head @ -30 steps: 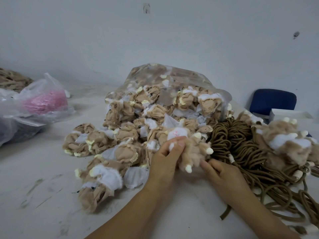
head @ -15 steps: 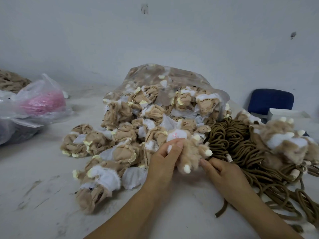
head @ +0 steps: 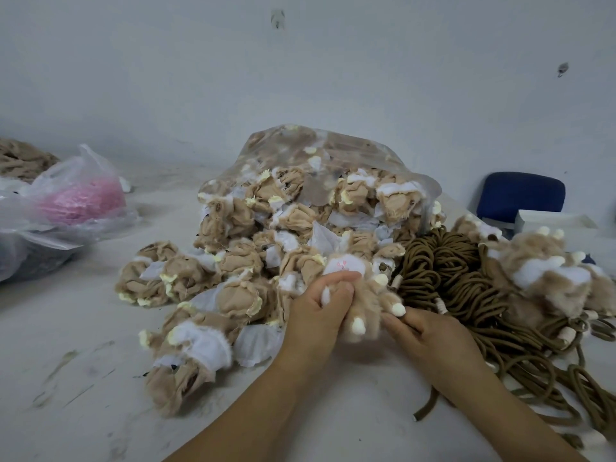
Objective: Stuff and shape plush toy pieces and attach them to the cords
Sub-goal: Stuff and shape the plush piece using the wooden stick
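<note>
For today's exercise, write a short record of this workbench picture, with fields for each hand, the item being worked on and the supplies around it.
Left hand: grips the plush toy from the left
Right hand: pinches the toy's right side
Cords: brown heap on the table, right of the toy
Clear bag: behind the toy, spilling tan pieces
Pink bundle: in a thin bag, far left

I see a fuzzy tan plush piece (head: 366, 305), matt braided cords (head: 443, 278), a glossy clear plastic bag (head: 320, 155), and a scuffed matt counter (head: 83, 378).
</note>
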`<state>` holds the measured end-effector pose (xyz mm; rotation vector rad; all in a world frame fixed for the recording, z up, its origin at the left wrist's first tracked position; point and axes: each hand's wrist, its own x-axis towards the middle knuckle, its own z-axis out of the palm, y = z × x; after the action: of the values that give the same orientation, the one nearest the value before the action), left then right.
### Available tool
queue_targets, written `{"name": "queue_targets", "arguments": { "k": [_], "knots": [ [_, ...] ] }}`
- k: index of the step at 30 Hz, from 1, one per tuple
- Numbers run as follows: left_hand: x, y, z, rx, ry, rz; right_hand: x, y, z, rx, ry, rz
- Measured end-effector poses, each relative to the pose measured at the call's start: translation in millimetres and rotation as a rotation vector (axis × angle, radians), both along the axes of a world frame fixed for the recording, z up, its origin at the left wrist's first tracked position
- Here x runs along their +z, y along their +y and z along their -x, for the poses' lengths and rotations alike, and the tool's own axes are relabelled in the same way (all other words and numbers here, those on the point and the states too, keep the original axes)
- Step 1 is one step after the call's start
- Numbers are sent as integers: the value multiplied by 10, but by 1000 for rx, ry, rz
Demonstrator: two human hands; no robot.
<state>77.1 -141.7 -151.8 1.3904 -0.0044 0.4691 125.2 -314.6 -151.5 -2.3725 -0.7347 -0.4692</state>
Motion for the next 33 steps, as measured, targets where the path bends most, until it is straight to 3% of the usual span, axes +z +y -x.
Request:
{"name": "queue_targets", "arguments": {
  "k": [9, 16, 33],
  "knots": [
    [28, -41, 23, -203, 8, 106, 25, 48, 76, 28, 61, -69],
    [2, -50, 2, -147, -1, 80, -21, 113, 116, 43, 204, -198],
    [-5, 34, -13, -145, 69, 137, 41, -32, 6, 29, -195, 72]
  ]
}}
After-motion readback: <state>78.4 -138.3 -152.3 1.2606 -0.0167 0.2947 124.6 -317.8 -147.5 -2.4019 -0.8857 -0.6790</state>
